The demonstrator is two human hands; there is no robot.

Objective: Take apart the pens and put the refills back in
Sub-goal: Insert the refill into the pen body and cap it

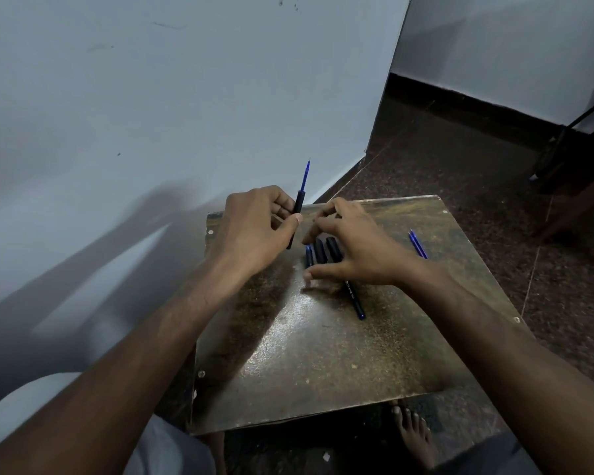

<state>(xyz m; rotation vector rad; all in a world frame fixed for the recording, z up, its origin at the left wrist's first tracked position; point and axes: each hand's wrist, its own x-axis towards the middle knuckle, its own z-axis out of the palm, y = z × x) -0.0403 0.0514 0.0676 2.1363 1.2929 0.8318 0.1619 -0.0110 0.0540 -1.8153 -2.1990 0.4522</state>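
My left hand (254, 228) grips a black pen barrel (297, 205) held nearly upright, with a blue refill (304, 178) sticking out of its top. My right hand (354, 248) hovers with spread fingers over several dark pen parts (319, 250) lying side by side on the small worn table (323, 354). A whole black pen (354, 296) runs out from under that hand toward me. Loose blue refills (417, 245) lie near the table's right edge. Nothing shows between the right hand's fingers.
A pale wall (151, 114) stands close behind and left of the table. Dark speckled floor (460, 166) lies to the right, with a wooden furniture leg (570, 207) at the far right. My bare foot (414, 433) rests under the table's near edge.
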